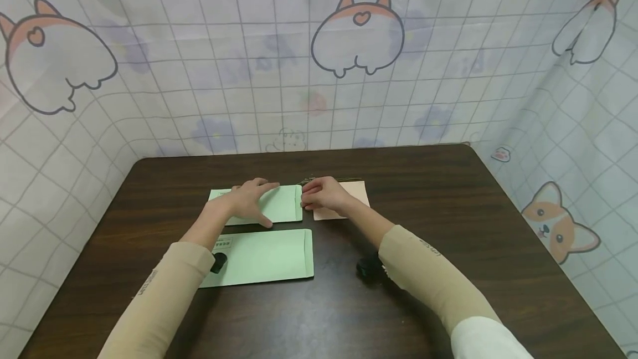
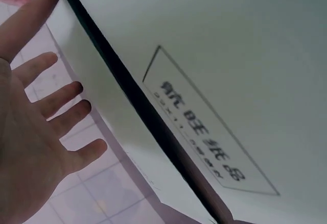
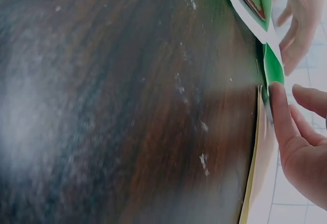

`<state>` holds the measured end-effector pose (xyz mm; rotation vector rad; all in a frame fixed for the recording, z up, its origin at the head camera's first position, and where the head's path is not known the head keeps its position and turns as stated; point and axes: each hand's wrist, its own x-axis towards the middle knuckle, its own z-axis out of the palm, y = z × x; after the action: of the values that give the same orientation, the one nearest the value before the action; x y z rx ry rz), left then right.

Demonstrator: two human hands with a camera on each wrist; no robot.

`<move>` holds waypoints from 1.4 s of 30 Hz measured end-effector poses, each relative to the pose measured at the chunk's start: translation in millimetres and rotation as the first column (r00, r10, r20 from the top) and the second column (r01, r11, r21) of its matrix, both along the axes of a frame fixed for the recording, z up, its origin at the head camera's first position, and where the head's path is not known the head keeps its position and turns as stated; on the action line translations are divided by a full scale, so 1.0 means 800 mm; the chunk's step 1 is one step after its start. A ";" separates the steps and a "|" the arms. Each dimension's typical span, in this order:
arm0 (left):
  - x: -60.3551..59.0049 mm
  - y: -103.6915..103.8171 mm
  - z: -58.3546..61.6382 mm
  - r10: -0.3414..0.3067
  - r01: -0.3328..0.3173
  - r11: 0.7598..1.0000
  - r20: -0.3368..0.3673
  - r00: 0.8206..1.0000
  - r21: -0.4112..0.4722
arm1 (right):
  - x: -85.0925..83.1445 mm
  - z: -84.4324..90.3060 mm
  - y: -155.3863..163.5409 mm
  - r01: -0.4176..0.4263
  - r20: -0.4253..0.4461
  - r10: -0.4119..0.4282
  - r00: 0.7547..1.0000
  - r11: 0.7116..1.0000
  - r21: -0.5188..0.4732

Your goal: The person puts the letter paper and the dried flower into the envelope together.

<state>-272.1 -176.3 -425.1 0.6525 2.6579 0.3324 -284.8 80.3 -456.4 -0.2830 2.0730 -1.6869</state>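
My left hand (image 1: 249, 199) lies spread over the far pale-green envelope (image 1: 284, 204), its thumb at the envelope's near edge. Loosely bent, the fingers of my right hand (image 1: 324, 194) are at the flap on that envelope's right end. In the right wrist view, one fingertip touches the green flap (image 3: 273, 66), while the other fingers stand apart from it. A larger green envelope (image 1: 269, 259) lies nearer to me; its printed label (image 2: 204, 132) shows in the left wrist view. Under my right hand is a pale peach envelope or sheet (image 1: 356, 190), partly hidden.
Dark wood-grain table (image 1: 423, 198) carries all the paper. A thin gold cord or edging (image 1: 349, 179) runs along the peach piece's back. Black objects sit under each wrist, one by the left sleeve (image 1: 218, 262). A patterned curtain (image 1: 279, 71) surrounds the table.
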 end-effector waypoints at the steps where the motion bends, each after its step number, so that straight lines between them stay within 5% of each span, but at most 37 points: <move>1: 0.000 0.000 0.000 0.001 -0.001 1.000 0.008 1.000 -0.003 | 0.000 -0.001 -0.001 0.000 0.006 0.000 1.000 1.000 -0.004; 19: 0.000 -0.001 -0.008 -0.004 0.004 1.000 -0.009 1.000 0.004 | 0.001 -0.008 -0.015 0.010 0.054 -0.006 0.999 0.997 -0.075; 42: 0.008 -0.002 -0.003 -0.014 0.015 1.000 -0.022 1.000 0.020 | 0.002 -0.008 -0.015 -0.046 0.068 0.047 0.997 0.999 -0.022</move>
<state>-265.4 -178.1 -427.9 0.6847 2.6722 0.3507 -282.8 68.4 -463.1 -0.2741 1.9858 -1.6682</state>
